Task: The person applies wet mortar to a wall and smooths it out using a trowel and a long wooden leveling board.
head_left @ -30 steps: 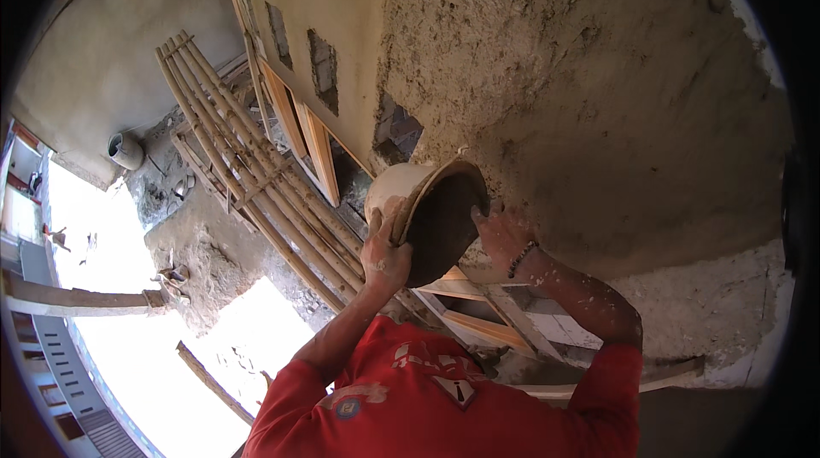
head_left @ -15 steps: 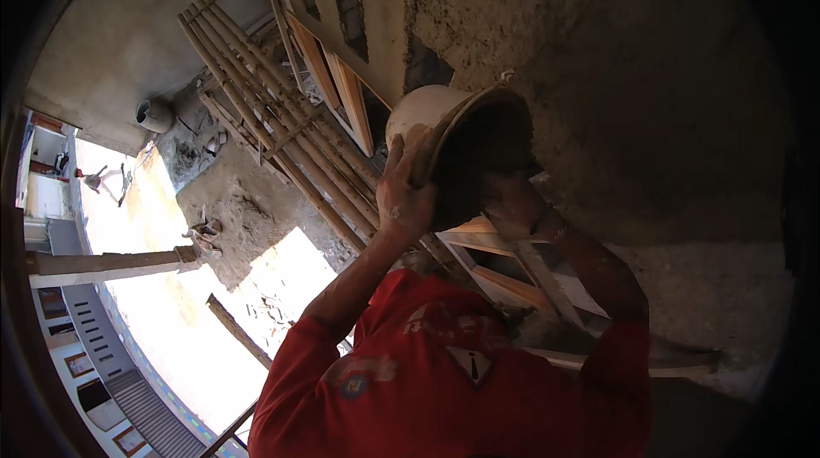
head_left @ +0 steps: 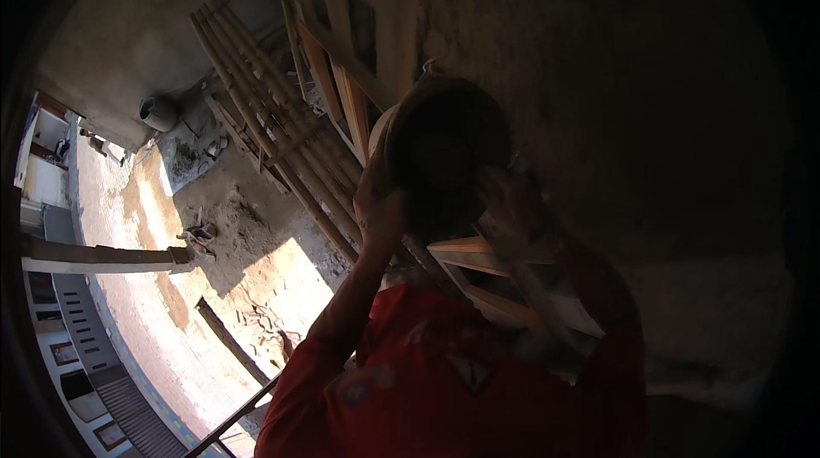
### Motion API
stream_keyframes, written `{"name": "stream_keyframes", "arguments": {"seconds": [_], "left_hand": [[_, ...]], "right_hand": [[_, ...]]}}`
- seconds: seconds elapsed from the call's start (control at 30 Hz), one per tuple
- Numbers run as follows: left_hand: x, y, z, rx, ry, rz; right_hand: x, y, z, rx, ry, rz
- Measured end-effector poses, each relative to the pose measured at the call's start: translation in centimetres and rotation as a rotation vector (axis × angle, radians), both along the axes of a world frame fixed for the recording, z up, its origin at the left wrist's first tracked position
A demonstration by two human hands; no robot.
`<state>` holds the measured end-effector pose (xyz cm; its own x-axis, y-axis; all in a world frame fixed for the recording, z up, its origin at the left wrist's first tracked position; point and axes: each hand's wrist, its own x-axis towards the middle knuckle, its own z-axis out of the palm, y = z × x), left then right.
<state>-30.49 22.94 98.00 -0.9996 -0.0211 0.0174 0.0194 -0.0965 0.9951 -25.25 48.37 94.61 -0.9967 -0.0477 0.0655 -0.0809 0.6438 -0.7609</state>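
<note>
A cement-stained bucket (head_left: pixel 444 146) is held up in dim light, its dark mouth turned toward me. My left hand (head_left: pixel 381 210) grips its left side near the lower rim. My right hand (head_left: pixel 512 202) is at the lower right of the rim with fingers curled against it, though shadow blurs their detail. A rough plastered surface (head_left: pixel 615 116) lies beyond the bucket on the right.
Bamboo poles (head_left: pixel 273 125) lean in a rack to the left, beside wooden frames (head_left: pixel 346 99). A rounded container (head_left: pixel 159 115) lies by the far wall. A beam (head_left: pixel 111 257) crosses above sunlit ground with debris (head_left: pixel 265 321). A railing (head_left: pixel 239 415) runs at lower left.
The bucket rose from its first position and has turned so its mouth faces me more, with both hands moving along. The view has grown much darker and shifted slightly.
</note>
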Motion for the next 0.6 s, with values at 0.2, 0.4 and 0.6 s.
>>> {"name": "stream_keyframes", "arguments": {"seconds": [0.2, 0.4, 0.6], "left_hand": [[-1.4, -2.5, -5.6, 0.120, 0.064, 0.121], [-2.6, -6.0, -10.5, 0.216, -0.092, 0.257], [-3.1, -10.1, -17.9, 0.179, -0.141, 0.443]], "right_hand": [[-1.7, -2.1, 4.8, 0.439, 0.046, 0.127], [-4.5, -5.6, 6.4, 0.275, -0.060, 0.150], [-6.9, -6.5, 7.1, 0.070, -0.407, 0.186]]}}
